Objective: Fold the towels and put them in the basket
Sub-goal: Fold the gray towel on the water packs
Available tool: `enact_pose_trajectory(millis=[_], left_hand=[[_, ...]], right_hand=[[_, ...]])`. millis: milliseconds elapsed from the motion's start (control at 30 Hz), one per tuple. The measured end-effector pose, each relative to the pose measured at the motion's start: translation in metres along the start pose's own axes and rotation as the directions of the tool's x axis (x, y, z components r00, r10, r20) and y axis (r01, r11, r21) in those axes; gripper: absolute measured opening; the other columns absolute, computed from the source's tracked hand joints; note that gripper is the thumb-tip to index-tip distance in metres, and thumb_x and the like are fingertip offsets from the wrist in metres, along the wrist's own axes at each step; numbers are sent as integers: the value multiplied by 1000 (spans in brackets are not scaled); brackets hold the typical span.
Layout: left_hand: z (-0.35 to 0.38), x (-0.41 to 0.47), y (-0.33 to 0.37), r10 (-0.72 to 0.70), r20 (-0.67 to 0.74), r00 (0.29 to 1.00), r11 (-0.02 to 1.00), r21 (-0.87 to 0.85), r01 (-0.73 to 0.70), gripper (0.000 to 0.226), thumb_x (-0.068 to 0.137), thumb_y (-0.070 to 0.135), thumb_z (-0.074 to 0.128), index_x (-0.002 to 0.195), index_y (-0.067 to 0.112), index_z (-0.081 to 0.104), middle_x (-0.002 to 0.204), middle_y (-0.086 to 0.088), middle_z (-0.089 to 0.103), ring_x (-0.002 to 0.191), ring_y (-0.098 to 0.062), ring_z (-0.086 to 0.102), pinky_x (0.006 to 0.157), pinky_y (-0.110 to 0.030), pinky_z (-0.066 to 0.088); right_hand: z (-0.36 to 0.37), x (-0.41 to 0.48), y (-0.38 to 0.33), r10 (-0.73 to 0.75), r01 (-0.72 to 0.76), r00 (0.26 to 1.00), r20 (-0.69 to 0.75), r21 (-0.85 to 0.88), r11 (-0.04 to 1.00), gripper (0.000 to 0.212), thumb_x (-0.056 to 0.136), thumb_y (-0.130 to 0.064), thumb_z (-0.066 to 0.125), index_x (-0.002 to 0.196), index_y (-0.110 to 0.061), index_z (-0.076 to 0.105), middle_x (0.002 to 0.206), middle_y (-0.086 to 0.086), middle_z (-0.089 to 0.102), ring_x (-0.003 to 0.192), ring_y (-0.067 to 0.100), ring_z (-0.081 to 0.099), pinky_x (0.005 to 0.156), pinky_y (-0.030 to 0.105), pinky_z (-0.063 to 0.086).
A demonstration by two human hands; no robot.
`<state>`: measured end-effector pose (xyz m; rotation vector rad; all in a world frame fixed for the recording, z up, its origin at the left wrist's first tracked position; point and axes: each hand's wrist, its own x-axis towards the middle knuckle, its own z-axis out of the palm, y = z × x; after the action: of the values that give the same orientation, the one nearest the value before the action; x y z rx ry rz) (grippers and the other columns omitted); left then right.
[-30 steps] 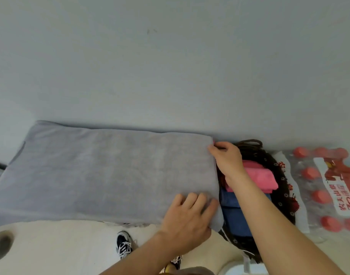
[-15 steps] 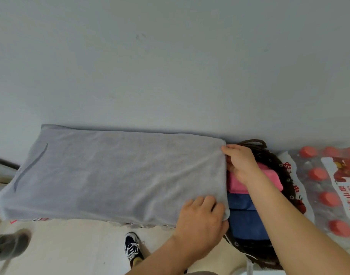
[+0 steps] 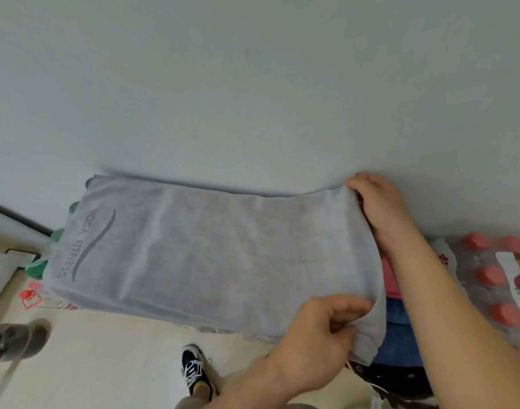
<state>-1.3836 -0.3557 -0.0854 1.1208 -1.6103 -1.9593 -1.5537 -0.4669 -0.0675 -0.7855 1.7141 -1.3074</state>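
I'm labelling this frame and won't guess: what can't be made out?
Head view only.
Basket: mostly hidden by grey towel and right forearm.
What the towel lies on: covered by it.
Bottle pack: cut off by right edge.
Lower-left grey object: blurred.

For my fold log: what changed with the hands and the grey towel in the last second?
The left hand, flat on the grey towel before, now pinches and lifts its near right corner. The right hand keeps the far corner. The pink towel stays in the basket.

Grey towel (image 3: 217, 261) spread flat, right end above dark basket (image 3: 385, 377) with folded pink towel (image 3: 390, 276), blue towel (image 3: 400, 335).
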Motion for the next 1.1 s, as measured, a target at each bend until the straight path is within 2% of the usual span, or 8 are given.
enact_pose_trajectory(millis=[100,233,467,633,800,933,1033,1100], left_hand=[[-20,-10,0,17,-97,995,993,-111,-28,48,71,-19,37,98,8,67,88,-4,69,84,-12,64,76,-21,51],[-73,-27,3,-75,-337,938,976,-216,0,42,73,-21,34,79,8,63,73,-5,62,71,-12,56,61,-18,42],[-181,-74,-15,-188,-580,793,937,-347,-31,36,76,-9,39,73,13,66,72,-6,62,72,-17,52,65,-30,37],[-255,-111,-35,-239,-642,728,901,-427,-81,28,69,2,47,81,11,71,76,-12,66,71,-22,56,63,-32,40],[-312,-138,-56,-292,-737,610,885,-450,-119,30,64,5,49,79,11,74,69,-6,66,57,-12,52,48,-21,39],[-333,-150,-76,-316,-781,538,899,-428,-93,39,76,-13,44,79,11,74,72,-4,69,62,-8,57,55,-21,45],[-343,-153,-91,-348,-791,504,912,-409,-12,38,76,-13,45,79,12,73,73,-3,70,64,-6,58,55,-16,46],[-349,-153,-102,-357,-795,491,925,-376,65,34,73,-9,48,78,17,71,76,-6,69,67,-12,58,59,-23,47]], right_hand=[[42,5,-15,-44,47,995,86,-31,998,27,84,-13,62,61,-18,49,61,5,33,57,15,32,51,27,25],[108,10,-25,-111,137,983,149,-172,976,21,77,-18,65,62,-6,56,58,8,41,55,17,40,53,32,36],[245,-7,-32,-146,280,928,343,-381,881,19,80,-15,61,64,-9,53,49,2,55,38,18,57,44,34,54],[339,-15,-32,23,179,897,442,-412,894,11,87,-13,55,76,-12,52,55,11,61,35,16,56,35,21,42],[399,-14,-30,40,234,883,467,-514,825,13,84,-12,53,72,-13,49,58,15,66,43,25,63,38,23,41],[429,-17,-27,48,280,867,497,-564,777,19,83,-11,54,64,-12,52,54,6,67,42,21,62,41,23,41],[445,-20,-22,62,291,858,510,-581,760,22,85,-11,55,63,-11,56,57,7,68,43,20,62,46,25,46],[452,-21,-15,81,296,856,510,-613,733,23,87,-13,55,64,-12,58,59,5,68,43,16,63,48,25,48]])
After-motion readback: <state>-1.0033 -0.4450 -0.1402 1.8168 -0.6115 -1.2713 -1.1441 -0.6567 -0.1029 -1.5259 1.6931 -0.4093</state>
